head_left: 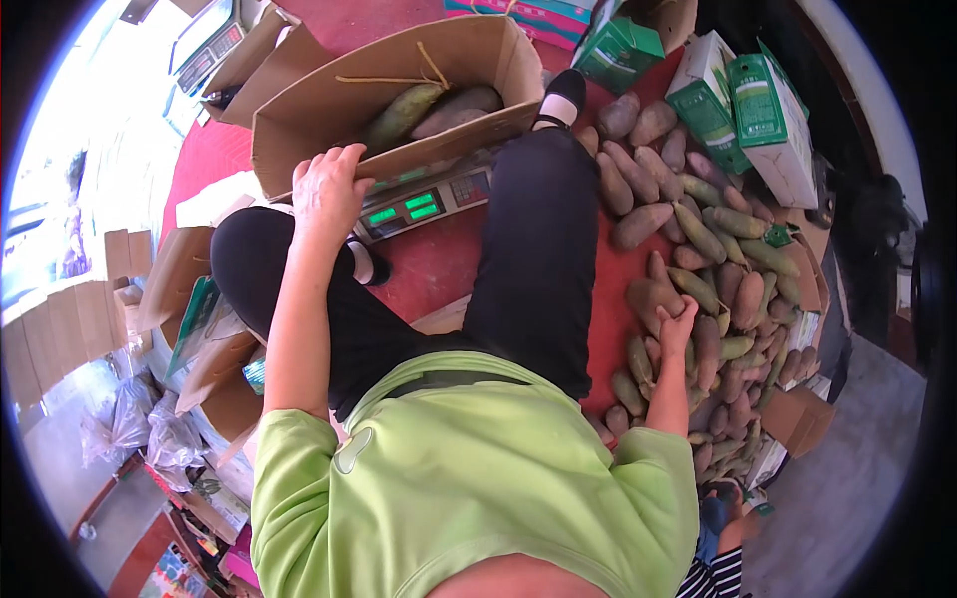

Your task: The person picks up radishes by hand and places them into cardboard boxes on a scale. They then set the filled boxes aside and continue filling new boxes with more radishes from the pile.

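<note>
My left hand point(329, 189) rests on the near left edge of an open cardboard box point(439, 159), its fingers apart over the rim. Inside the box lie a greenish radish point(404, 112) and reddish ones beside it. Under the box, a scale point(424, 207) shows lit green digits. On the right, my right hand point(678, 321) is at a large pile of radishes point(708, 234), its fingers around the lower end of a brownish-red radish point(653, 299).
Green-and-white cartons point(773, 120) stand at the upper right. Another scale point(207, 50) and open cardboard boxes point(214, 374) are on the left, with plastic bags point(177, 434) below. Part of another person point(726, 558) shows at the lower right.
</note>
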`<state>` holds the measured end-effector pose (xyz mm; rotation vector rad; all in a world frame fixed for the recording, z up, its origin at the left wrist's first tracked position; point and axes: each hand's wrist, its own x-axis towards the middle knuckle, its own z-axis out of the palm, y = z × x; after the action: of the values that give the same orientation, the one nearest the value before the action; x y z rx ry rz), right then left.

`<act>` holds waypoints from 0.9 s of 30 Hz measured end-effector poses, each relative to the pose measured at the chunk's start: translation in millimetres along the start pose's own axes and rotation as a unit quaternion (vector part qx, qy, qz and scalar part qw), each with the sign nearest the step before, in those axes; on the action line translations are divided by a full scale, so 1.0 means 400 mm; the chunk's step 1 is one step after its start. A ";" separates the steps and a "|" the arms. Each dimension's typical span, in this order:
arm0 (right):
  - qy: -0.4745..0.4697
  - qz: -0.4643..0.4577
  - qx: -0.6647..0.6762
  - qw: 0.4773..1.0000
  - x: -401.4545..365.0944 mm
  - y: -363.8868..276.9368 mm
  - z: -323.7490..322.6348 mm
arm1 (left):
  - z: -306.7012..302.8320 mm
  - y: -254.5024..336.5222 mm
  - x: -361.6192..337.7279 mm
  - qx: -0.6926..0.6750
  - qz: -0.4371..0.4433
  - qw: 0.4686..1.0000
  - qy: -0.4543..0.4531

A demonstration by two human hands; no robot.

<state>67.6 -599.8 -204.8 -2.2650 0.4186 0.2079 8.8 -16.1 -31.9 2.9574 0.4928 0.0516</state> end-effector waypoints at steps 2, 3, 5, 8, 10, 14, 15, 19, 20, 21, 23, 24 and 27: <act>0.028 -0.127 0.004 0.991 0.035 -0.091 0.024 | -0.007 -0.015 -0.017 0.015 -0.022 0.999 0.021; 0.026 -0.171 0.019 0.985 0.047 -0.166 0.035 | -0.018 -0.022 -0.022 0.045 -0.054 0.997 0.011; -0.016 -0.180 0.088 0.980 0.020 -0.394 0.040 | -0.027 -0.035 -0.035 0.079 -0.088 0.993 0.018; -0.063 -0.325 0.107 0.937 0.042 -0.607 0.045 | -0.008 -0.063 -0.033 0.067 -0.115 0.989 -0.066; -0.035 -0.381 0.065 0.922 0.048 -0.727 0.056 | 0.003 -0.066 -0.031 0.066 -0.110 0.991 -0.042; -0.130 -0.392 0.211 0.886 -0.005 -0.961 0.109 | 0.006 -0.073 -0.028 0.059 -0.110 0.992 -0.037; -0.142 -0.420 0.203 0.873 0.000 -0.999 0.136 | 0.006 -0.073 -0.029 0.058 -0.106 0.992 -0.032; -0.210 -0.469 0.153 0.844 -0.053 -1.133 0.262 | 0.001 -0.070 -0.026 0.056 -0.107 0.992 -0.042; -0.222 -0.486 0.130 0.835 -0.050 -1.151 0.309 | 0.000 -0.070 -0.027 0.060 -0.109 0.991 -0.040; -0.235 -0.496 0.125 0.826 -0.043 -1.159 0.371 | 0.001 -0.072 -0.027 0.064 -0.110 0.991 -0.038; -0.249 -0.481 0.092 0.835 -0.035 -1.164 0.482 | 0.013 -0.082 -0.028 0.063 -0.100 0.992 -0.031; -0.274 -0.450 0.074 0.847 -0.049 -1.172 0.490 | 0.009 -0.079 -0.028 0.059 -0.100 0.992 -0.038; -0.309 -0.427 0.032 0.849 -0.065 -1.188 0.471 | 0.005 -0.074 -0.025 0.056 -0.109 0.991 -0.047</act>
<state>213.3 -157.6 7.8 -1.9559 -0.8963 0.4186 -10.2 8.2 -38.1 2.9742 0.8270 -0.1440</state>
